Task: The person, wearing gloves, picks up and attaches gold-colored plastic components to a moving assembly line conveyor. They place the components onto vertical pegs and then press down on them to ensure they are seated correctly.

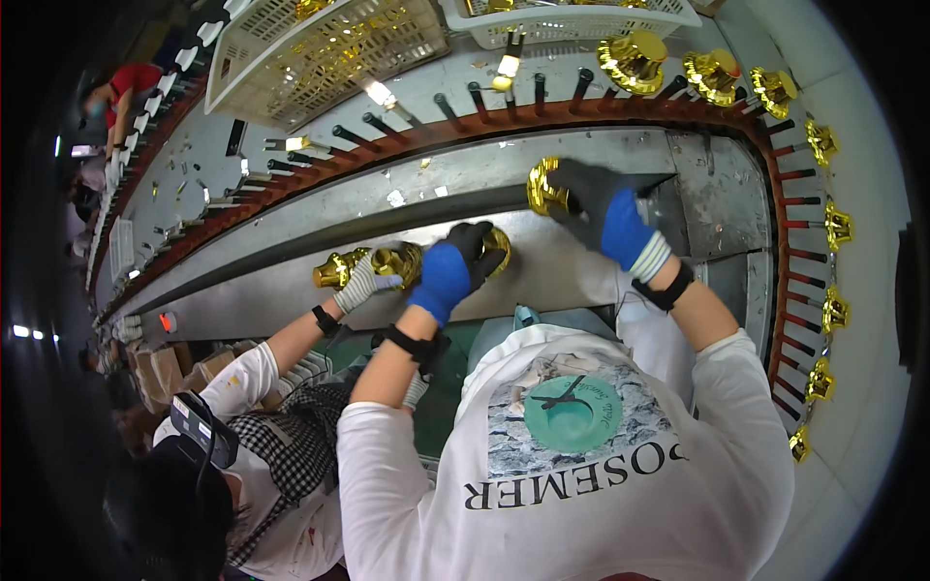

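Note:
My left hand [448, 273], in a blue and black glove, is closed on a shiny gold flared piece [499, 251] above the metal bench. Farther right and higher up, my right hand [603, 215], gloved the same way, grips another shiny gold piece [546, 186] by its side. Both palms and parts of both pieces are hidden by the gloves. Just left of my left hand, a co-worker's gloved hand [362, 285] is among several gold cup-shaped pieces [338, 270] at the bench.
Beyond the bench runs a curved red-brown rail [441, 133] with many black-tipped pegs. Gold bell-shaped pieces [632, 62] sit along it at the far right and down the right side. Plastic crates [320, 73] stand behind it. A co-worker [276, 450] sits close on my left.

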